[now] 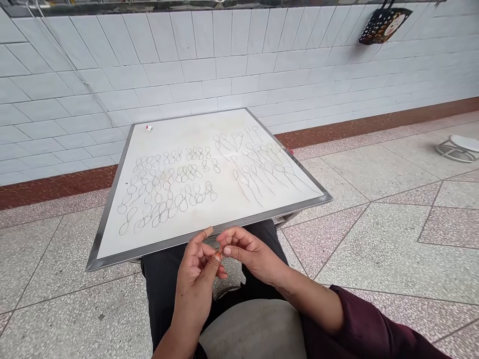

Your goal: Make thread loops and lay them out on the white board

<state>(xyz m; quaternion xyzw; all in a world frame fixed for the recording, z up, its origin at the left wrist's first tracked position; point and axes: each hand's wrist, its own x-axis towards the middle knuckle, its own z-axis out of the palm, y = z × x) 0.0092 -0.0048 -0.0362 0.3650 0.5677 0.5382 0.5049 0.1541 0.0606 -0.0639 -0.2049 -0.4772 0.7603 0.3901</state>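
My left hand point(202, 269) and my right hand point(247, 252) meet over my lap, just in front of the table's near edge. Thumb and fingers of both are pinched on a thin reddish-brown wire point(223, 244); its shape is mostly hidden by the fingertips. On the white table point(194, 219) lie several thin wires. Those on the left are figure-eight wire loops point(160, 214), set in rough rows. Those on the right are single-loop wires with long straight tails point(258, 182).
The table has a grey metal rim point(209, 230). A small white-and-red object point(149, 128) sits at its far left corner. Behind stands a white tiled wall point(202, 75) with a dark patterned bag point(385, 25) hanging on it. A round stool point(458, 148) is on the floor at right.
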